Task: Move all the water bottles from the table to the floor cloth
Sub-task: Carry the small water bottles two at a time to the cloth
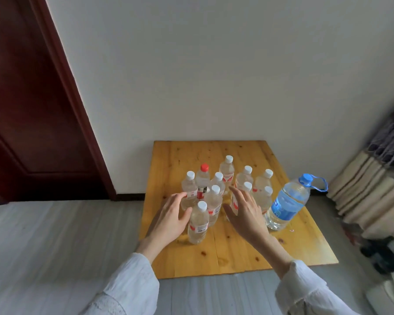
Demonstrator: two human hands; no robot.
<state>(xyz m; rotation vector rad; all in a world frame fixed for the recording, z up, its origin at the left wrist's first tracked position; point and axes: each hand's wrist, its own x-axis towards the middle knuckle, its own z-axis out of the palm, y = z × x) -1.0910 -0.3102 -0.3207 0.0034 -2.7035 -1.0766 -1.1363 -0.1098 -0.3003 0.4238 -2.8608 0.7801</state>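
Several small clear water bottles with white caps stand clustered on a low wooden table (237, 253). The nearest one (198, 223) stands at the front of the cluster. One bottle has a red cap (203, 178). A large bottle with a blue cap and handle (287, 203) stands at the right. My left hand (168, 217) is open, its fingers against the left side of the cluster beside the nearest bottle. My right hand (243, 212) is open too, spread in front of a white-capped bottle (246, 187) in the middle. Neither hand holds anything. No floor cloth shows.
A dark red door (32, 110) is at the left and a white wall behind the table. Grey floor (55, 246) lies left and in front. Folded blankets (373, 189) are stacked at the right, with dark items on the floor below them.
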